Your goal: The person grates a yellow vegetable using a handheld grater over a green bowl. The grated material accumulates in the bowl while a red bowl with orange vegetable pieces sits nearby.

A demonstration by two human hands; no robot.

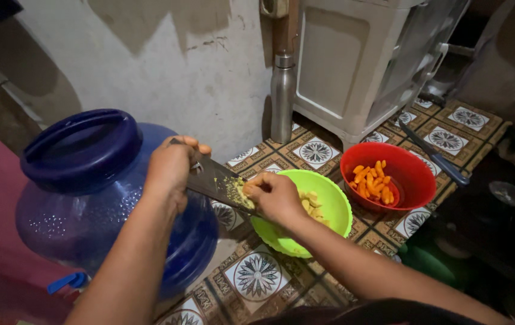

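Two hands are working together over the green bowl (323,204), your landmark here. Your left hand (170,168), just to the left of the bowl, is clenching the handle of a flat metal grater (218,182), fingers wrapped tight, and you are tilting the blade so its lower end is reaching over the bowl's near-left rim; that slope looks meant to let the shreds slide down into it. Your right hand (277,197), above the bowl's left side, is pinching a small piece of something pale against the grater's face, fingertips bunched around it; the piece itself is mostly hidden, so I cannot tell its shape. Pale yellow pulp (235,191) is clinging to the blade just under your fingers, wet and fine, and chunks of the same yellow (311,203) are lying inside the bowl. Left of the bowl, beside your left forearm, a big blue water jug (98,198) is standing capped. Right of the bowl, touching or nearly so, a red bowl (417,180) is holding orange pieces (373,179). Beyond the green bowl, a steel bottle (282,96) is standing upright by the wall, with a white cabinet (354,66) beside it.
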